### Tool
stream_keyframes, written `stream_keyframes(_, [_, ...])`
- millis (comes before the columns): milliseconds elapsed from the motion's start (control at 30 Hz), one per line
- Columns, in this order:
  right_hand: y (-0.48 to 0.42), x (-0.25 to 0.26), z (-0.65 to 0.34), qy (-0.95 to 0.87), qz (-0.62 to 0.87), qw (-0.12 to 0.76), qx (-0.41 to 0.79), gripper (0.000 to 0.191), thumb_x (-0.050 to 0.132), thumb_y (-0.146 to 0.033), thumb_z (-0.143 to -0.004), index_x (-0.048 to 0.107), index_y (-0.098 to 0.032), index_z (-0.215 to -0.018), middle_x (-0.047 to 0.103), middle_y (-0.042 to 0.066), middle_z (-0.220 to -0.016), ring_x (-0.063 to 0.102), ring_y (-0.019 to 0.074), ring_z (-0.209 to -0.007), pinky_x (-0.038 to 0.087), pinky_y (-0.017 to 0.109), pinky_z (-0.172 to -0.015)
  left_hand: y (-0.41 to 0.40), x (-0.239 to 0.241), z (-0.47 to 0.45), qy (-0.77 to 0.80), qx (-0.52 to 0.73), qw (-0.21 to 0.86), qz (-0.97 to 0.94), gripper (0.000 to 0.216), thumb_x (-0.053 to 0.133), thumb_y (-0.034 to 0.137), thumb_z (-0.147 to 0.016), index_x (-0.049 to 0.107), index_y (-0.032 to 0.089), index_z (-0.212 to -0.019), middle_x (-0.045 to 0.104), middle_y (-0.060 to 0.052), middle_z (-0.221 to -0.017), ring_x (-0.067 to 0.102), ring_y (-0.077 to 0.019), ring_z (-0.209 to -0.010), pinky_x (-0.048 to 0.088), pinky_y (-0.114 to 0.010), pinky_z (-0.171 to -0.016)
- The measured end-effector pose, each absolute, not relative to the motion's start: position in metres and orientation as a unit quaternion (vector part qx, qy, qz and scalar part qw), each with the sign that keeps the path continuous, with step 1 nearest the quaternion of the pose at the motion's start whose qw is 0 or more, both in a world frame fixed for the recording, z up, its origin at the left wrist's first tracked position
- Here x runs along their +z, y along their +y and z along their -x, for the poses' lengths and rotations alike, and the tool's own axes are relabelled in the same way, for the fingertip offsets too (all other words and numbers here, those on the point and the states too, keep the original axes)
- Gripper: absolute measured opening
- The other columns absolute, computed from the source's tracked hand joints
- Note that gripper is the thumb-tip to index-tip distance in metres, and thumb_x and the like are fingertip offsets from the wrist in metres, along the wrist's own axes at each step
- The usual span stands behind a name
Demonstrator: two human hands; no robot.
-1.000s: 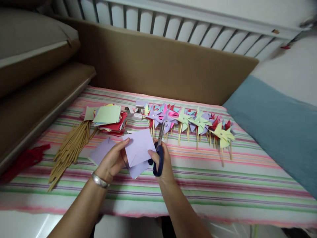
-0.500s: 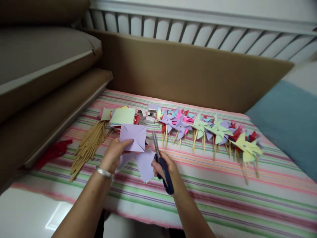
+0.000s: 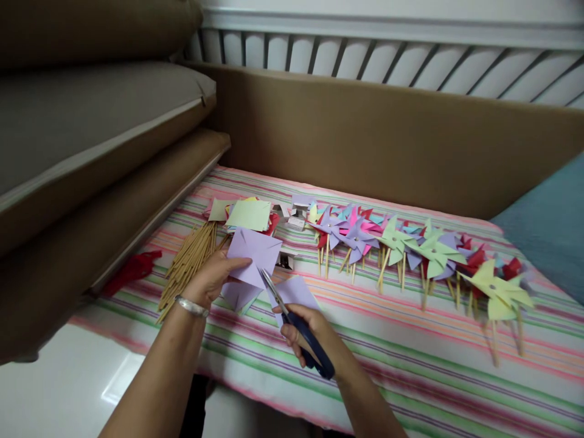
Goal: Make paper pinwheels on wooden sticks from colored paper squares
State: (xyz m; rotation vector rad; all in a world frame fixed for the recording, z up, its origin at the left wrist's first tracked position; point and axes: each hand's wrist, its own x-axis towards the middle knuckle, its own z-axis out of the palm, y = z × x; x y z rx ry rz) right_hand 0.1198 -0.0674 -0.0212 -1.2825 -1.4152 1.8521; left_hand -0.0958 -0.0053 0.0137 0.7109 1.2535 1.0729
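Note:
My left hand [image 3: 213, 274], with a silver bracelet on its wrist, pinches a square of purple paper [image 3: 255, 248] by its left side, thumb on top. Slits run in from the paper's corners. In my right hand [image 3: 310, 331] are scissors [image 3: 303, 340] with dark blue handles, my fingers in the loops. Their tips lie at the lower edge of the held square; how far the blades are apart is hard to tell. Below, on the cloth, rest another purple square [image 3: 240, 294] with slits and a purple sheet [image 3: 298, 290], partly covered by the scissors.
Several paper pinwheels [image 3: 438, 250] on sticks line the right side of the striped cloth [image 3: 410, 347]. Wooden sticks [image 3: 187, 258], a stack of coloured paper squares [image 3: 249, 215], small boxes [image 3: 298, 218] and a red bag-like item [image 3: 132, 272] lie left. Large cushions [image 3: 109, 121] rise at far left.
The scissors have swung left and down, their tips now at the purple square's lower edge. The square has turned slightly. The whole view has shifted, so things sit farther right.

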Motion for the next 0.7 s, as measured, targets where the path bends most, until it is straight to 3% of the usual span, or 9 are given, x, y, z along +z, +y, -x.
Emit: stream_keyframes(700, [-0.0668, -0.0238, -0.1133, -0.481, 0.490, 0.227, 0.691, 0.050, 0.066, -0.037, -0.068, 0.057, -0.014, -0.112, 0.045, -0.011, -0.039, 0.041, 0.0050, -0.029, 0.039, 0.014, -0.027, -0.0060, 0.0129, 0.0887, 0.549, 0.447, 0.632, -0.316, 0.034, 0.078, 0.023, -0.050, 0.069, 0.011, -0.081, 0.070, -0.005, -0.070, 0.060, -0.0154, -0.059, 0.045, -0.025, -0.056])
